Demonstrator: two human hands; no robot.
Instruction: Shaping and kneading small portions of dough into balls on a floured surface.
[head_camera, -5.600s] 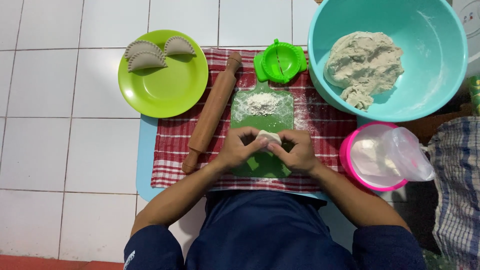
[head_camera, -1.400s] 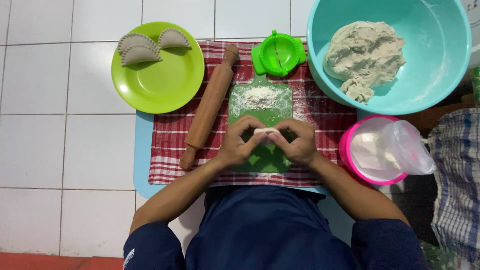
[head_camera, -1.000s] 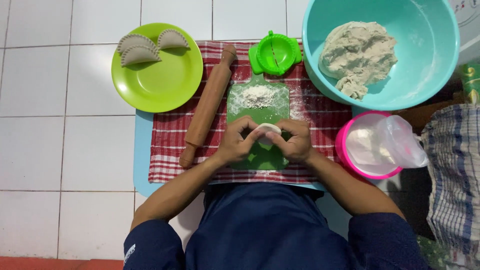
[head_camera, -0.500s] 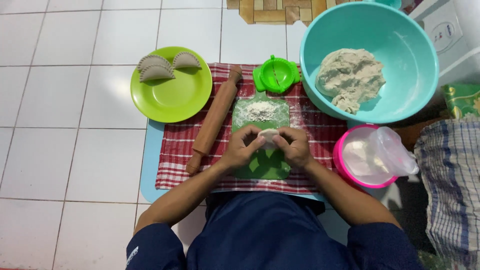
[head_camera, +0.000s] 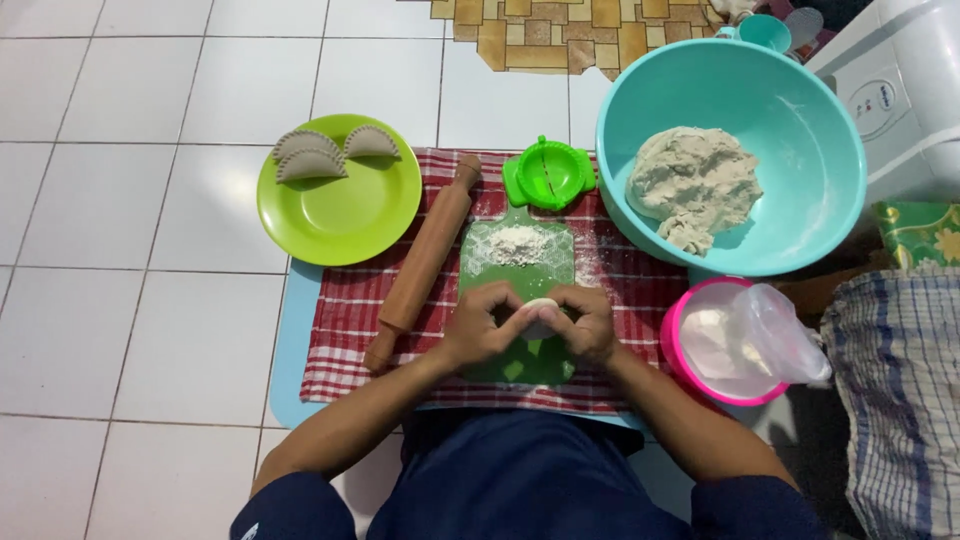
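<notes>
Far left of the hands, up and away: lime-green plate (head_camera: 340, 205) with three folded half-moon dumplings (head_camera: 325, 155) along its far rim.

Just left of the left hand: wooden rolling pin (head_camera: 424, 260), lying slanted on the red checked cloth (head_camera: 345, 320), near end beside the wrist.

Left hand (head_camera: 480, 328): fingers curled narrow, pinching the left edge of a small pale dough piece (head_camera: 541, 314).

Between the hands: same dough piece, held just above the green cutting board (head_camera: 520, 265); flour heap (head_camera: 515, 240) on the board beyond the fingertips.

Right hand (head_camera: 585, 322): fingers curled narrow, pinching the right edge of the dough piece.

Beyond both hands: green hinged dumpling press (head_camera: 548, 173), lying open.

Right of the right hand: pink tub (head_camera: 680, 360) with clear plastic bag (head_camera: 770, 335).

Far right, up: teal bowl (head_camera: 730, 90) holding dough mass (head_camera: 693, 185).
</notes>
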